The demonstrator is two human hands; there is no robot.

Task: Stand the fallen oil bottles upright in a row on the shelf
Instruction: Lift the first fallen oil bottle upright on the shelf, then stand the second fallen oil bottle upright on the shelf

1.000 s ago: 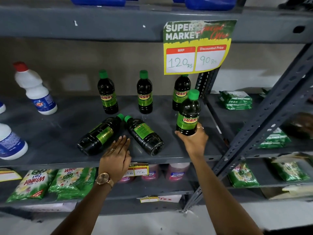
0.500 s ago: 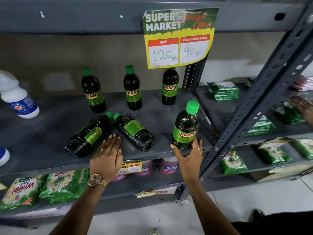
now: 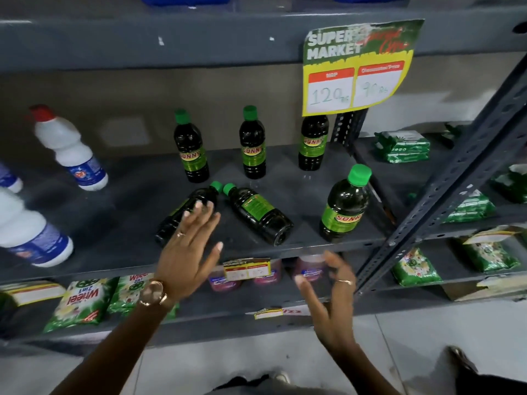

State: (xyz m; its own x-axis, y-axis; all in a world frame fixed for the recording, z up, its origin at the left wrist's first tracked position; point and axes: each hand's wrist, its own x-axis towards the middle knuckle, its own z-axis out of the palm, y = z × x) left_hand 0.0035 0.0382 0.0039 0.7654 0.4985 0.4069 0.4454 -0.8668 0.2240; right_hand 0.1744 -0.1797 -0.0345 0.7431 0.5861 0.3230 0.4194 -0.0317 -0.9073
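Three dark oil bottles with green caps stand upright at the back of the grey shelf (image 3: 119, 223): the left one (image 3: 191, 149), the middle one (image 3: 252, 145) and the right one (image 3: 313, 143). A fourth bottle (image 3: 345, 205) stands near the front edge on the right. Two bottles lie on their sides, caps almost touching: the left fallen bottle (image 3: 182, 212) and the right fallen bottle (image 3: 258, 213). My left hand (image 3: 188, 249) hovers open over the left fallen bottle. My right hand (image 3: 330, 292) is open below the shelf edge, holding nothing.
White cleaner bottles (image 3: 70, 149) stand and lean at the left of the shelf. A price sign (image 3: 359, 67) hangs from the shelf above. A slanted metal upright (image 3: 445, 192) crosses on the right. Green detergent packets (image 3: 82, 303) fill the lower shelf.
My right hand has let go of the fourth bottle, which now stands near the front edge, and has drawn back below the shelf. My left hand has moved up over the left fallen bottle.
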